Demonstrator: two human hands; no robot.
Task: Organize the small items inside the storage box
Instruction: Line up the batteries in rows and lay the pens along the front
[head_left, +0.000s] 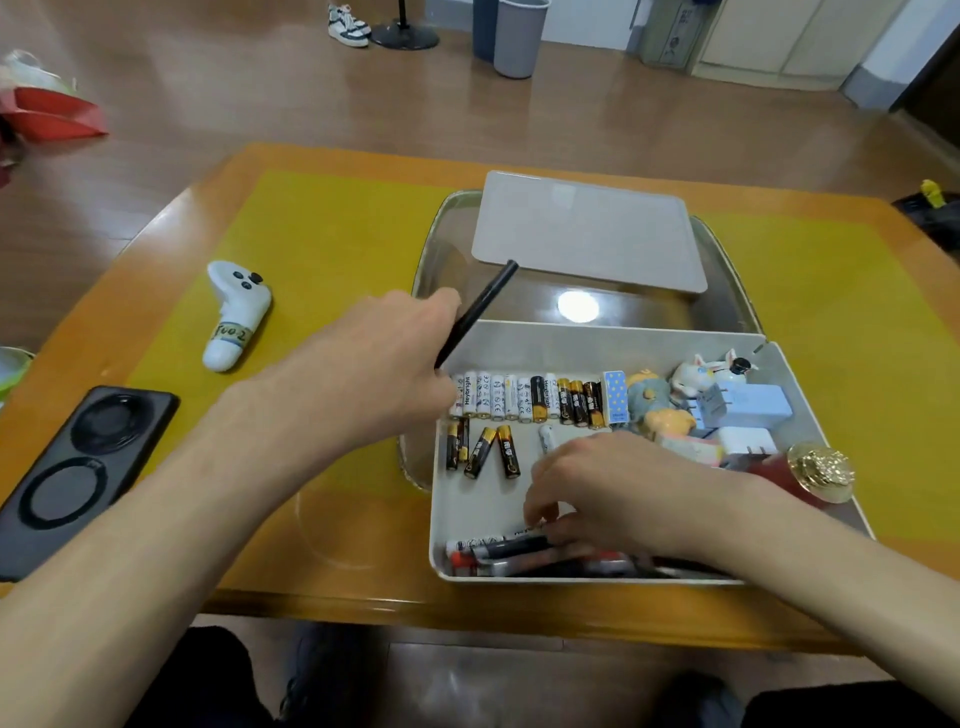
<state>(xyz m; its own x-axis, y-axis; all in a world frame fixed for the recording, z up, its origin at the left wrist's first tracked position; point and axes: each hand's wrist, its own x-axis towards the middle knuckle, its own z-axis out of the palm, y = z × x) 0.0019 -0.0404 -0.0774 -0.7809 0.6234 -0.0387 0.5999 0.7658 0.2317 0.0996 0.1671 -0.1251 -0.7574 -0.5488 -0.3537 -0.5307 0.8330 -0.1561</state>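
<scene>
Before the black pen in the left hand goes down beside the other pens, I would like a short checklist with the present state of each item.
1. Left hand grips the black pen: ok.
2. Pen is clear of the battery row: ok, it is held above the tray's far wall.
3. Right hand is out of the way: not ok, its fingers rest on the pens at the near edge.
4. Free space beside those pens: cannot tell, the right hand hides it.
5. Loose batteries aligned: not ok, they lie tilted.
</scene>
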